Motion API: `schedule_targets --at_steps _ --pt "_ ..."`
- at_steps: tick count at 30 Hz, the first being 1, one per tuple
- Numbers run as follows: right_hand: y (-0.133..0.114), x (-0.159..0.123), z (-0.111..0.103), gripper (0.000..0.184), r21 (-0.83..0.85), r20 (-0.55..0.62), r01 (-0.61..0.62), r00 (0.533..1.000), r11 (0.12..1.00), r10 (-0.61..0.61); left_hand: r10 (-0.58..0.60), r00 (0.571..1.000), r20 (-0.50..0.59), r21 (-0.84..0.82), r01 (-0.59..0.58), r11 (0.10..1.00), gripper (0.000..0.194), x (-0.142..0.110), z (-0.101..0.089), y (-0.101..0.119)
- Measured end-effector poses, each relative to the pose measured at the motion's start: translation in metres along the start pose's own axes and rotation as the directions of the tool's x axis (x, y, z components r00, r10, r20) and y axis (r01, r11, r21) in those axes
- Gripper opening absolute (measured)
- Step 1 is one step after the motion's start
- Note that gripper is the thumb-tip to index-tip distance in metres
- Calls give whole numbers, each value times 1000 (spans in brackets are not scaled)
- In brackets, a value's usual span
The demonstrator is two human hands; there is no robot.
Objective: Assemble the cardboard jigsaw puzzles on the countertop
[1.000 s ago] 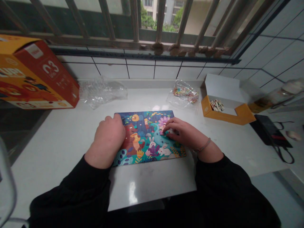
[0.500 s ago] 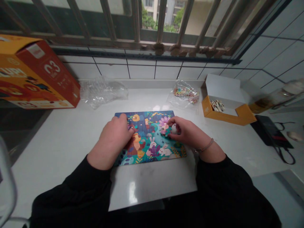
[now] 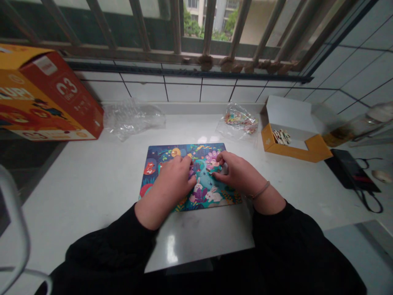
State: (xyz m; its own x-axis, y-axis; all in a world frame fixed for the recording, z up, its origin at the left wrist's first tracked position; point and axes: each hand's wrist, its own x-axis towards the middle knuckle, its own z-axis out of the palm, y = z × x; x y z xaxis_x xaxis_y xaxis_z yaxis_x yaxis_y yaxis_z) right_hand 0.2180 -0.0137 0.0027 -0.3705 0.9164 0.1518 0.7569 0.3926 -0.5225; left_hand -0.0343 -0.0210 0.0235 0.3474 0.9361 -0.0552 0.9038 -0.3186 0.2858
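Observation:
A colourful forest jigsaw puzzle [image 3: 202, 162] lies flat on the white countertop [image 3: 92, 172], showing rabbits and a peacock. My left hand [image 3: 173, 184] rests with curled fingers on its middle, hiding the lower left part. Whether those fingers hold a piece, I cannot tell. My right hand [image 3: 236, 172] is on the puzzle's right side, its fingertips pinching a small teal puzzle piece [image 3: 215, 166] against the peacock area. A thin bracelet [image 3: 260, 191] circles my right wrist.
A large orange box [image 3: 46, 94] and crumpled clear plastic [image 3: 132, 119] stand at the back left. At the back right are a clear bag of pieces [image 3: 239, 119] and an open orange-and-white box [image 3: 291, 139]. A black device with cords [image 3: 350, 170] lies further right.
My left hand has slid right onto the puzzle's middle, uncovering a fox at its left edge and covering the bear. My right hand has shifted only slightly.

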Motion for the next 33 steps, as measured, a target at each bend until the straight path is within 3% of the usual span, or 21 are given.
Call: schedule_targets --at_steps 4,9,15,18,22,28,33 --pt "2 -1 -3 36 26 11 45 999 999 -45 15 1000 -3 1 -15 1000 36 0 2 0" --pt "11 -4 -7 35 123 143 70 986 990 -87 24 1000 -9 11 -24 1000 32 -1 3 -1" --pt "6 -2 -3 25 47 -28 81 996 996 -80 22 1000 -1 26 -22 999 32 -1 2 0" --pt "-2 -1 0 42 -35 4 66 998 997 -66 26 1000 2 37 -26 999 31 -2 2 1" --pt "-8 0 0 41 -82 42 36 999 996 -33 34 999 -8 24 -33 999 29 -2 2 0" --pt "-4 -2 -1 29 21 42 18 999 1000 -19 41 999 -17 32 -40 999 27 -1 3 -1" --pt "2 -2 -1 46 91 31 -2 1000 996 -1 52 999 -15 37 -51 998 27 -1 5 -2"
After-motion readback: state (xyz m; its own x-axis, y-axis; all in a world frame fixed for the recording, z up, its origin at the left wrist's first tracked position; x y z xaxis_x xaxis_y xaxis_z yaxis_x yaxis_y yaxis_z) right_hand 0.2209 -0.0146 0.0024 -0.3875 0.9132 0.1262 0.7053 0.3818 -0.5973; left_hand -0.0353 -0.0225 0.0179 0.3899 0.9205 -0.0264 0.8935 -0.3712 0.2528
